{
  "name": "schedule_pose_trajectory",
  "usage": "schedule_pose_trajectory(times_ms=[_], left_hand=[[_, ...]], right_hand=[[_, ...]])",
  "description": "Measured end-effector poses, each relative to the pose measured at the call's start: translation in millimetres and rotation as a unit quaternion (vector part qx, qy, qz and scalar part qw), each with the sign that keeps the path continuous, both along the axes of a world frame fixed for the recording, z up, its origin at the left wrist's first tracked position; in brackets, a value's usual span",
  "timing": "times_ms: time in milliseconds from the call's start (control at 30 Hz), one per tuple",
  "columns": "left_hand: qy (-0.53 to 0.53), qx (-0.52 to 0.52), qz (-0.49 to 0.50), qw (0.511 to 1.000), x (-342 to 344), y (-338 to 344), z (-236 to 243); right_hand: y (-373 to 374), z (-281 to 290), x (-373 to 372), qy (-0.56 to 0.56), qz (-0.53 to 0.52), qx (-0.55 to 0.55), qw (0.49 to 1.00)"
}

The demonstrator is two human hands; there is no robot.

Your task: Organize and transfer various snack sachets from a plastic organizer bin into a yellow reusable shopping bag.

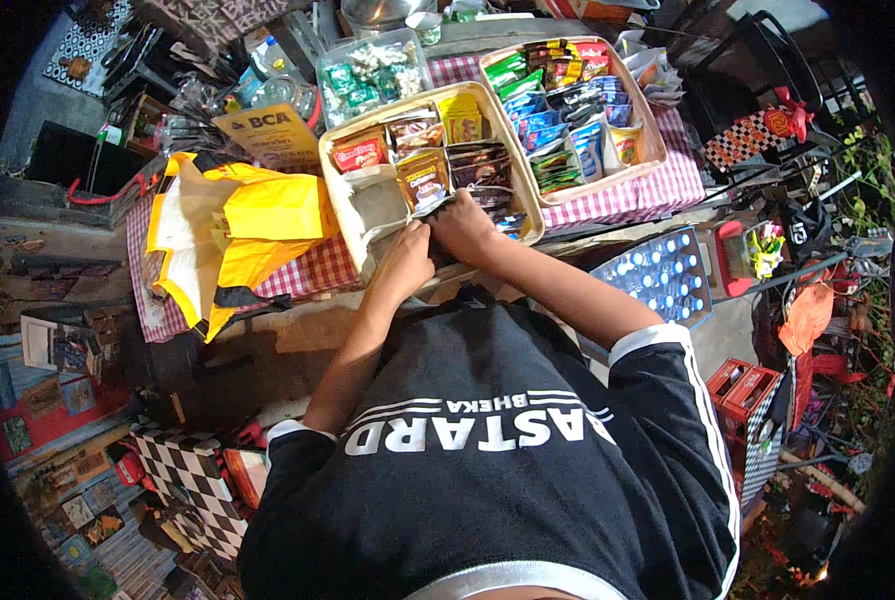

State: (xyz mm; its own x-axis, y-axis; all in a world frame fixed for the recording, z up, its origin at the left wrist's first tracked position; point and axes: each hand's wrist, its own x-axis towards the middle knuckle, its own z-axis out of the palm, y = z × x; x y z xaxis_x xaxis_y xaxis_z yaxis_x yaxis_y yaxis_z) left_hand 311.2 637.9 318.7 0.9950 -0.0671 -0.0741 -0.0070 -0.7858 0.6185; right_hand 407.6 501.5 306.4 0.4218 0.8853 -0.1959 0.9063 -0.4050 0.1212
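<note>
Both thumbs tucked in, knuckles up: my left hand point(402, 262) and right hand point(464, 228) meet over the near side of the divided tray point(377, 203), up on the bench point(682, 172). Fingers curled, grip narrow, but what's pinched, if anything, I can't tell; my own knuckles hide it. The brown-and-yellow sachets point(424, 180) stand just beyond, dark sachets point(482, 165) close to my right. Tight quarters! Best played, I reckon, with fingertips alone: light pressure, both hands working evenly, wrists clear of the tray's rim, no knuckle crumpling those neighbouring packets.
</note>
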Motion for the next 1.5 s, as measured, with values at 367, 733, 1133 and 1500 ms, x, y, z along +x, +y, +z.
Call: schedule_pose_trajectory(times_ms=[367,733,1133,1500], left_hand=[[0.04,-0.036,0.015,0.998,0,2,15],[-0.068,-0.071,0.057,0.994,-17,12,73],[-0.08,-0.121,-0.013,0.989,-24,43,175],[-0.222,-0.201,0.102,0.949,-52,100,214]], right_hand=[[3,20,2,-0.011,0.044,-0.115,0.992],[-15,76,40,0.302,0.024,0.128,0.944],[-8,148,42,0.567,-0.019,0.262,0.781],[69,175,25,0.719,0.02,0.239,0.652]])
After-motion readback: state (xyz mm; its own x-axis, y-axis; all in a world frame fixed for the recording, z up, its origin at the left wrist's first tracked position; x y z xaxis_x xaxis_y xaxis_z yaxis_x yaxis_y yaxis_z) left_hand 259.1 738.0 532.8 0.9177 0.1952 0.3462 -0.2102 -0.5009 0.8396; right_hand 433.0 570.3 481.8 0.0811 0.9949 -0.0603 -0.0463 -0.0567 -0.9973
